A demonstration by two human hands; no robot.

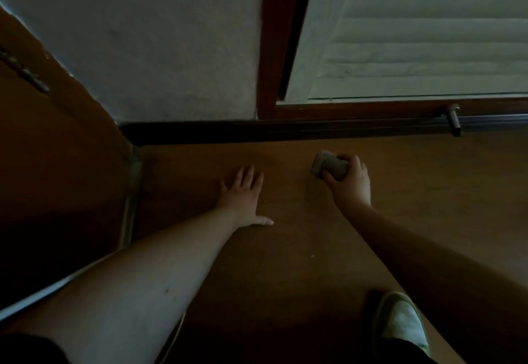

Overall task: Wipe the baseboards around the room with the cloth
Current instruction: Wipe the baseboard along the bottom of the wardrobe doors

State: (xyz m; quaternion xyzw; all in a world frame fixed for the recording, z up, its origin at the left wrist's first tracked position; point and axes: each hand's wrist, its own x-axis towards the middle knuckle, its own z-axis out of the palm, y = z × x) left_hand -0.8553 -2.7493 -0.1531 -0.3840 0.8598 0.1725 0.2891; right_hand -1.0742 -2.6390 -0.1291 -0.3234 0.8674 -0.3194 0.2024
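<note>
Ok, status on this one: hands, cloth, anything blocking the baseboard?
Left hand flat on the floor, fingers spread. Right hand grips the bunched cloth, short of the dark baseboard. Door stop sits further right along it.

My left hand [243, 195] at frame centre: palm down, fingers straight and spread, thumb out to side, forearm running in from lower left. My right hand [347, 180] right of centre: fingers curled, gripping cloth [328, 167], forearm from lower right.

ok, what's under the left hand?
The left hand lies flat, fingers spread, on the brown floor. Nothing shows around it; anything beneath the palm is covered.
</note>
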